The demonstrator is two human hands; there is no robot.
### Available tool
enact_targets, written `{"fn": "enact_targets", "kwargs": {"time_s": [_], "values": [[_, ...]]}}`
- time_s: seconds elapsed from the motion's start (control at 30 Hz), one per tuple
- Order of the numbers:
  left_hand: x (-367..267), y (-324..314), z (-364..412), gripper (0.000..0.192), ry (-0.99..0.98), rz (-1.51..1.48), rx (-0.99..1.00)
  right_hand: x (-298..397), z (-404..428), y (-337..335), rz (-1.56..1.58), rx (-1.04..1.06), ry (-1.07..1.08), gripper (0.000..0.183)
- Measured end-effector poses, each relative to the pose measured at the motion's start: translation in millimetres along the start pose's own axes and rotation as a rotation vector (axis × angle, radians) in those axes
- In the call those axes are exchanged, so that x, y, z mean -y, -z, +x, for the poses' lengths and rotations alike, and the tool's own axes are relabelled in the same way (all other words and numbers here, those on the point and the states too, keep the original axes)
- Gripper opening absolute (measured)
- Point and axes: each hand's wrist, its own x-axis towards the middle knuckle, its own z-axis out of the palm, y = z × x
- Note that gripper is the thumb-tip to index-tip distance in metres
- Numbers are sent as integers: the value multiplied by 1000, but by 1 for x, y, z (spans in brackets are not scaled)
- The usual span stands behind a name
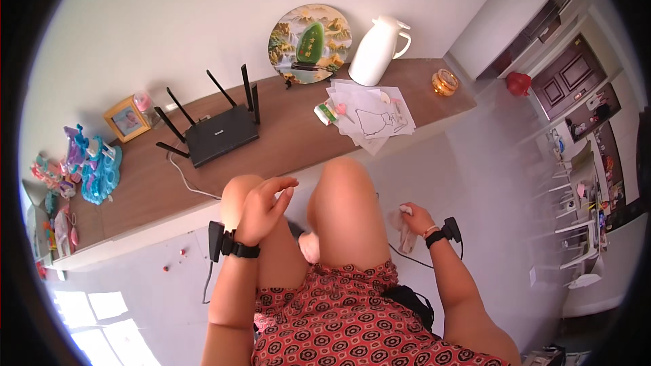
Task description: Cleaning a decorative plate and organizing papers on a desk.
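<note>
My left hand (263,208) rests by my left knee with nothing in it, its thumb apart from the bent fingers. Low on my right side, my right hand (418,219) grips a pale, crumpled cloth (408,241) that hangs down over the grey floor. Each wrist wears a black strap with a small device and cable. Before my knees runs a long brown-topped cabinet (290,132). On it stands a black router (222,134) with several raised antennas. Loose paper sheets (376,119), one with a line drawing, overhang its front edge.
Behind the papers stand a white jug (375,53) and a round decorative plate (285,51). A gold bowl (445,83) sits near the right end. A photo frame (127,121) and blue toy playset (99,178) stand left. Small red bits (182,252) lie on the floor.
</note>
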Motion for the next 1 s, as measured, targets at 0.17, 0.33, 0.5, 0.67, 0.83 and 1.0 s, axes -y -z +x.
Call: {"fn": "enact_targets", "kwargs": {"time_s": [0.17,0.33,0.5,0.67,0.83,1.0], "values": [[2,8,-15,20,119,-100,-85,41,31,15,62,-43,92,32],[7,2,6,29,231,131,159,83,78,10,64,-103,178,32],[-18,-6,55,35,177,317,235,136,144,-12,81,-299,229,32],[-33,-27,127,35,161,274,209,165,200,-52,216,-233,548,34],[4,-38,178,33,130,252,117,167,210,-63,9,-207,802,29],[42,-44,218,27,280,468,147,211,201,-33,-240,78,466,22]]}}
